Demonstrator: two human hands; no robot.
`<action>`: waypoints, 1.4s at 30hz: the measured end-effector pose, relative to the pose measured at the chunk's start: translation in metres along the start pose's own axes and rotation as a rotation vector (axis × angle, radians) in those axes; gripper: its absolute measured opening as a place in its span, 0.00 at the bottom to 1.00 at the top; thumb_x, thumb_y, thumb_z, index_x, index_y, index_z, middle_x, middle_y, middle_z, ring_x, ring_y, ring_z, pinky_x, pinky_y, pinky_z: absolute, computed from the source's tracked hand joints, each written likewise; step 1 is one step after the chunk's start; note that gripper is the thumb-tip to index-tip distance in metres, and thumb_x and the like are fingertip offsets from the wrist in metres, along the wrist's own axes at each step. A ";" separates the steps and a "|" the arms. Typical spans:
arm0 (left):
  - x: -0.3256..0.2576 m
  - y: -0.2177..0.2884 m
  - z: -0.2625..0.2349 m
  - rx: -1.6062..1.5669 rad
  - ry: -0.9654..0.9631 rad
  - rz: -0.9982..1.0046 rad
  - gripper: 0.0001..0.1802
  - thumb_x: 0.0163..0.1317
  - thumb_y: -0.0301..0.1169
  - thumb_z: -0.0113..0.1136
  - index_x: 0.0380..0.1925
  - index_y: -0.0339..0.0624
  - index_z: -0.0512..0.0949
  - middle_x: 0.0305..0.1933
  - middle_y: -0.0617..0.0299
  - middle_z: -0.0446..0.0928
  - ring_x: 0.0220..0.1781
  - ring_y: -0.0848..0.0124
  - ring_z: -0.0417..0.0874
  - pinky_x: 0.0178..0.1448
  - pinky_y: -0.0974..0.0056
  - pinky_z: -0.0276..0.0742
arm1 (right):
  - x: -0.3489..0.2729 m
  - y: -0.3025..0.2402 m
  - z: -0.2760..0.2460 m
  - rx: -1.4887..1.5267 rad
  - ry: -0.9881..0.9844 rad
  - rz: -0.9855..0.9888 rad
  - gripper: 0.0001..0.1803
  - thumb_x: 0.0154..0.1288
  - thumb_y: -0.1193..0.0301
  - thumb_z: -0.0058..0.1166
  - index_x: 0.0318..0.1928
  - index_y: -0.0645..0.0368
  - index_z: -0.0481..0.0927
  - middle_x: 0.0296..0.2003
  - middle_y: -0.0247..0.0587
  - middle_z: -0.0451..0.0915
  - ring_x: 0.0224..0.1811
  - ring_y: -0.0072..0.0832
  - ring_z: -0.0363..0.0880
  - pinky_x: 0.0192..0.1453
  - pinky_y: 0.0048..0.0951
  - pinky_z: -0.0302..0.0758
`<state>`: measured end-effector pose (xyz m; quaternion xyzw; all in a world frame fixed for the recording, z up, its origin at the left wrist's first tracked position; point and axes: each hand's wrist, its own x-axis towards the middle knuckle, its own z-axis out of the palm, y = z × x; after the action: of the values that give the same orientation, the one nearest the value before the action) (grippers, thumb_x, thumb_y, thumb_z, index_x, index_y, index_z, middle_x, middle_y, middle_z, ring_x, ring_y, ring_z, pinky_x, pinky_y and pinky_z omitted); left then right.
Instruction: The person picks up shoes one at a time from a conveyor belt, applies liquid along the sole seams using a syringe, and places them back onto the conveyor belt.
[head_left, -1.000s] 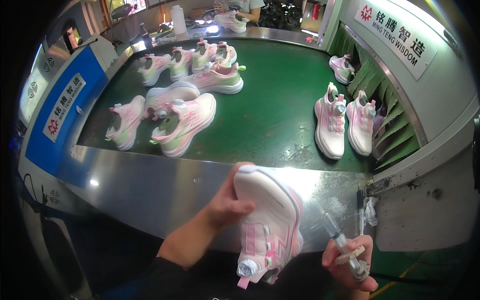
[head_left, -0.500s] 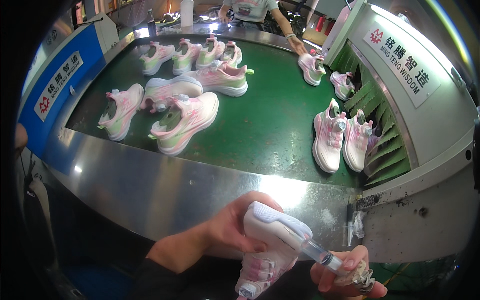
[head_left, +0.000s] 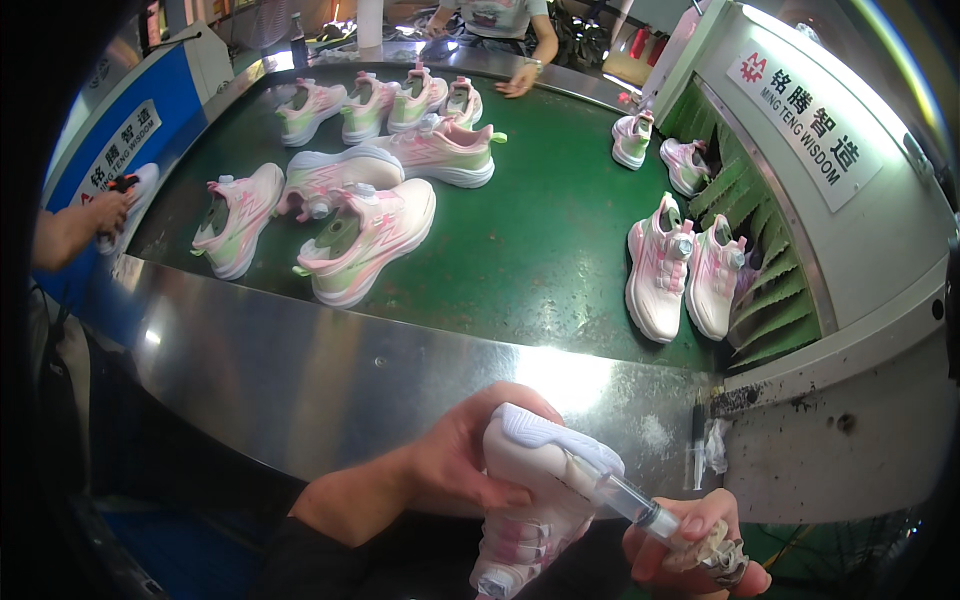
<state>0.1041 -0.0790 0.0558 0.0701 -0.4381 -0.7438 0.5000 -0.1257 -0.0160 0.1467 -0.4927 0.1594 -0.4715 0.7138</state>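
My left hand (head_left: 455,455) is wrapped round a pale pink and white sneaker (head_left: 540,520) near the front edge of the metal counter. The shoe is tilted, with its white sole toward the top and its round lacing dial low down. My right hand (head_left: 690,545) grips a clear syringe (head_left: 628,500), whose front end meets the shoe along the line between sole and upper; the tip itself is hard to make out. A crumpled whitish wad (head_left: 722,555) sits at the fingers of that same hand.
On the green belt (head_left: 480,270) stand several matching sneakers (head_left: 370,240), with a pair (head_left: 660,270) by the machine's green strip curtain (head_left: 770,300). Another syringe (head_left: 698,445) and white scrap (head_left: 716,445) lie at the counter's right. Co-workers' hands show at the far side (head_left: 520,80) and left (head_left: 105,215).
The far co-worker's hand has left the sneaker at the back right and moved left. At the left, another person's hand has come in with a shoe. My hands have barely moved.
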 end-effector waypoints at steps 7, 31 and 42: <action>0.000 -0.004 -0.003 -0.006 0.066 0.032 0.39 0.35 0.19 0.73 0.52 0.43 0.66 0.50 0.47 0.73 0.56 0.59 0.74 0.57 0.54 0.71 | -0.008 0.012 -0.009 -0.073 0.006 -0.133 0.36 0.57 0.40 0.51 0.51 0.59 0.64 0.26 0.61 0.76 0.22 0.34 0.69 0.22 0.29 0.65; 0.008 -0.008 -0.030 0.024 0.361 -0.131 0.37 0.42 0.35 0.64 0.55 0.37 0.66 0.51 0.55 0.74 0.54 0.63 0.75 0.59 0.60 0.69 | -0.048 0.052 -0.043 0.363 0.116 -0.073 0.43 0.45 0.57 0.72 0.55 0.70 0.66 0.48 0.64 0.70 0.50 0.44 0.75 0.56 0.40 0.71; 0.011 -0.009 -0.036 -0.011 0.430 -0.114 0.35 0.46 0.36 0.61 0.56 0.36 0.65 0.50 0.51 0.74 0.50 0.61 0.78 0.54 0.60 0.75 | -0.062 0.061 -0.046 0.311 0.155 -0.010 0.42 0.43 0.58 0.72 0.55 0.70 0.68 0.42 0.55 0.74 0.47 0.42 0.76 0.53 0.36 0.71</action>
<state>0.1123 -0.1082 0.0314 0.2488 -0.3126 -0.7412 0.5395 -0.1573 0.0146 0.0583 -0.3393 0.1363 -0.5307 0.7647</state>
